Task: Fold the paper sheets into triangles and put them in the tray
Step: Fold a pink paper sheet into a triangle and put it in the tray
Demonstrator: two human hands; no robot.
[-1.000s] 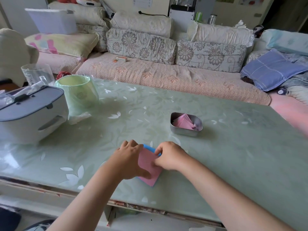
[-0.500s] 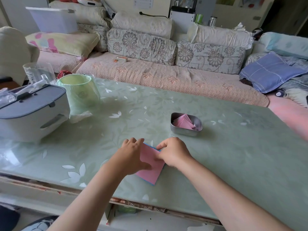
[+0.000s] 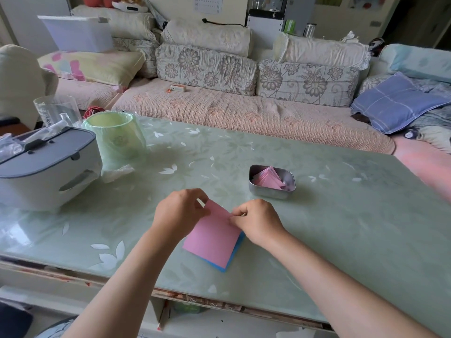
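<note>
Surface (image 3: 341, 228), glossy green, carried a stack (image 3: 235, 252) near its front edge, with a pink sheet (image 3: 212, 240) uppermost over blue. Left hand (image 3: 180, 213) pinched the sheet's far corner and right hand (image 3: 258, 220) pinched its right edge (both clamped on the same sheet). Tray (image 3: 271, 194), just beyond, held folded triangles (image 3: 267, 179). Likely faults: two sheets lifting together, or the stack sliding and skewing the crease.

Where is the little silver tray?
In the head view, the silver tray sits on the green table right of centre, just beyond the right hand, with pink folded papers inside.
</note>
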